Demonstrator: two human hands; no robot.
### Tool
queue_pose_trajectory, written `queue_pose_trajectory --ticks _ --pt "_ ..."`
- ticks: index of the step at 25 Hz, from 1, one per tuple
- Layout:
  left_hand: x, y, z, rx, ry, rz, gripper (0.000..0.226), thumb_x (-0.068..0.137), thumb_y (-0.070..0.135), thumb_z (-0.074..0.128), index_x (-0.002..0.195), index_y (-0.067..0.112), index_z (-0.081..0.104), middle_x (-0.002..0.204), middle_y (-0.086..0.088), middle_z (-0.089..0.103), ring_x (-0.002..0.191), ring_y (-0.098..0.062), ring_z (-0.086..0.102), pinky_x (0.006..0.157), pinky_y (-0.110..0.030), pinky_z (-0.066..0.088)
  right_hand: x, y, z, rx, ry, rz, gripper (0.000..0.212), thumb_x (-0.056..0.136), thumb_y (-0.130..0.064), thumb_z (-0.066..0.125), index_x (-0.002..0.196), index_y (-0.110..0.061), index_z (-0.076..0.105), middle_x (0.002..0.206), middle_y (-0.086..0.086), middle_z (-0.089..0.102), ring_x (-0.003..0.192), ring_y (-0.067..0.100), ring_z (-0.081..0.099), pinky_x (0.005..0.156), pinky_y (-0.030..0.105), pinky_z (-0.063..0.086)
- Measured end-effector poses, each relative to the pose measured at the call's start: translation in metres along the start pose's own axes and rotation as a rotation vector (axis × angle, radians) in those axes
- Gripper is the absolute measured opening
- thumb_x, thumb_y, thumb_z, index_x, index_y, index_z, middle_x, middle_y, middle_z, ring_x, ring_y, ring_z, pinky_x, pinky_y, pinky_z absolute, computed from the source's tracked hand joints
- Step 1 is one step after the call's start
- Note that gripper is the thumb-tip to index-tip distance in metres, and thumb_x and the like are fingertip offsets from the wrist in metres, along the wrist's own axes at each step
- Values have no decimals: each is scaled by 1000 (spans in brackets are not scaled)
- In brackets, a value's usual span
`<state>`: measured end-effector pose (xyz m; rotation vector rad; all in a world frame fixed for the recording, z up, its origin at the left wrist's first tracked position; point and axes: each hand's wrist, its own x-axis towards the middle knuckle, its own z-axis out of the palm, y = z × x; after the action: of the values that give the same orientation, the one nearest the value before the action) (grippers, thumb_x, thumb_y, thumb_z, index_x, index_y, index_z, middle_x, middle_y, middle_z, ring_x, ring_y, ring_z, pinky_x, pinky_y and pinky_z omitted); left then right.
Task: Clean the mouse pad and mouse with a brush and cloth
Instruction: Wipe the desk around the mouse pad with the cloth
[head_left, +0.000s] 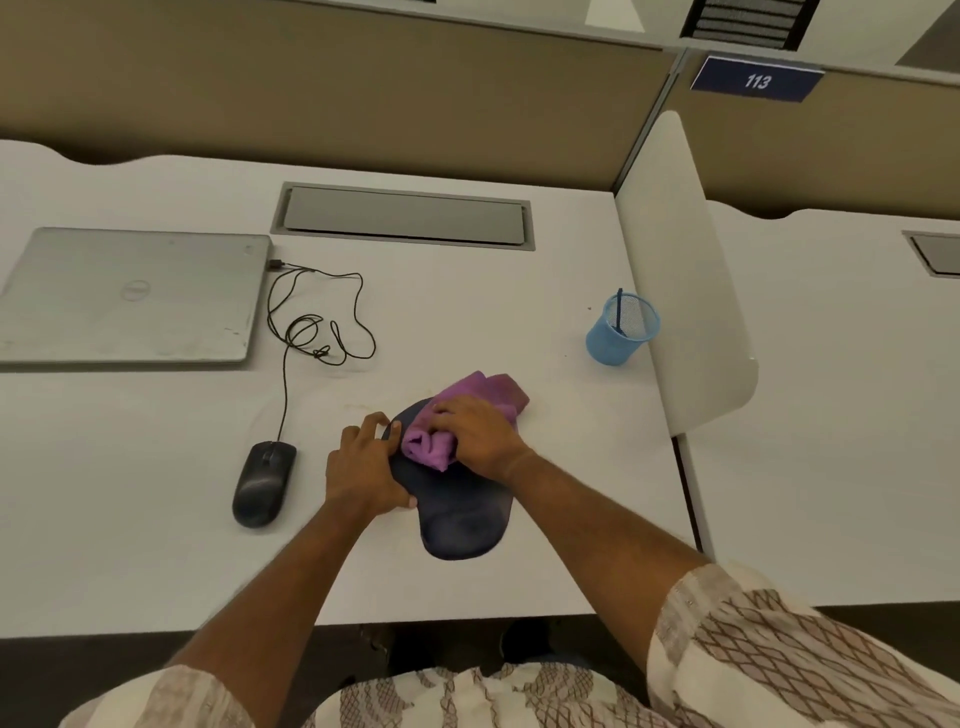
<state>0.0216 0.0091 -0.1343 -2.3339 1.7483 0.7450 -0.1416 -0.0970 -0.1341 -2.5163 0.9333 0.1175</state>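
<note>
Purple cloth (428, 447), bunched, lies on the far half of the dark blue wrist-rest mouse pad (462, 519) on the white tabletop (467, 312). The right hand (478, 431) grips the cloth. The left hand (363, 467), fingers flat, pins the pad's left edge. Firm, overlapping strokes toward the near end should serve best. The black wired mouse (263, 483) waits nearby, left.

- The laptop (130, 296) is cut off at the left edge.
- The mouse pad (462, 514) has its far end hidden under the cloth (470, 395).
- The blue stick (619, 309) in the cup (613, 343), perhaps a pen, is too small to tell.
</note>
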Motion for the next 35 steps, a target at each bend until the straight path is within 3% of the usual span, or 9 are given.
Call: queue_pose_trajectory --ticks 9,15,18,21,23,26,29,31,35 --pt "1 6 -5 -4 -8 -52 114 57 64 84 152 29 31 152 4 25 135 -25 32 103 -39 43 -112 30 10 257 -63 185 29 100 -23 54 124 -13 66 128 2 63 116 16 56 107 26 41" --pt "-4 5 -10 17 -14 -29 114 59 67 82 153 29 28 154 3 23 135 -25 31 103 -39 43 -150 40 -24 163 -224 194 16 92 -21 59 100 -22 73 98 -2 70 89 13 62 80 24 52" --pt "-4 6 -12 14 -27 -29 115 59 66 83 153 28 29 154 3 22 135 -25 30 103 -39 43 -116 25 -40 90 57 107 24 79 -27 60 98 -28 75 94 -8 71 87 8 61 80 23 50" --pt "-3 7 -13 29 -29 -35 114 60 66 83 153 28 29 154 3 22 136 -25 30 105 -39 42 -62 20 -46 194 243 131 44 75 -18 68 117 -30 69 118 -9 67 104 6 54 90 11 38" --pt "-1 7 -13 48 -39 -36 114 61 67 82 153 29 27 155 2 22 137 -25 30 105 -40 42 -38 24 -48 249 185 193 39 77 -18 77 115 -27 72 119 -12 67 108 10 56 92 9 36" --pt "-1 7 -11 50 -38 -40 116 60 69 81 153 30 25 155 3 21 138 -25 29 105 -40 42 -36 30 -38 411 135 288 15 80 -16 77 93 -22 78 99 -25 65 95 7 59 77 -3 36" --pt "0 4 -8 29 -4 -34 116 55 70 82 151 31 31 151 5 25 133 -24 32 101 -39 44 -63 39 -16 263 59 349 20 92 -15 59 105 -12 75 110 -1 70 103 13 61 85 12 42" --pt "2 3 -6 23 -3 -31 116 53 70 83 150 32 33 150 5 26 132 -24 34 100 -39 45 -102 45 -3 215 -1 272 22 96 -17 56 108 -12 73 113 1 67 107 14 59 95 22 45" --pt "7 1 -3 27 4 -24 117 52 71 82 150 33 32 150 7 26 131 -22 34 98 -37 46 -198 64 11 58 -168 88 22 94 -28 55 108 -27 71 121 -12 59 112 3 50 99 21 41"
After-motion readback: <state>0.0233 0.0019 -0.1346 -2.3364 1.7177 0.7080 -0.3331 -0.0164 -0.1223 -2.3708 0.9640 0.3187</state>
